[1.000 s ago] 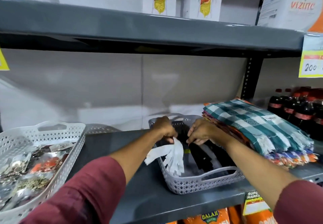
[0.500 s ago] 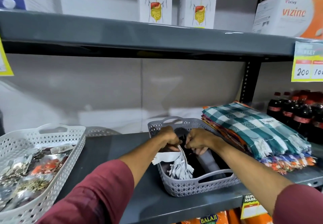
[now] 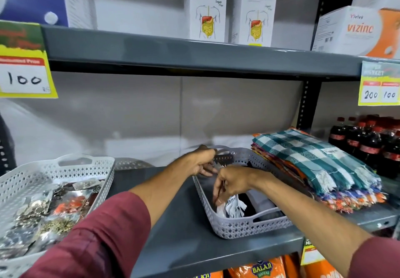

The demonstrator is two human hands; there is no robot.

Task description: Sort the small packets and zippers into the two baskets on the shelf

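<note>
Zippers (image 3: 234,207), a white bundle, now lie low inside the grey basket (image 3: 242,226) on the shelf (image 3: 173,230), where a second ago they hung fanned out over its near left wall from the left hand. That left hand (image 3: 202,161) has since lifted away to the basket's far left rim, fingers curled loosely with nothing visibly in them. The right hand (image 3: 231,182) has dropped over the basket's left side, its fingers bent downward with the tips at the bundle; whether it grips the bundle I cannot tell. The view has also tilted upward, bringing more of the upper shelf into sight. At the left, the white basket (image 3: 54,169) holds small packets (image 3: 49,210), as before. Readable writing: two tall boxes (image 3: 207,6) marked "Vizyme" with a digestive-tract drawing, an orange and white box (image 3: 355,30) marked "vizinc", a yellow price tag (image 3: 23,61) reading "100", another tag (image 3: 379,83) reading "200" and "100", and orange bags (image 3: 262,270) below marked "BALAJI WAFERS". Folded checked cloths (image 3: 309,160) sit just right of the grey basket, with dark bottles (image 3: 368,143) beyond.
</note>
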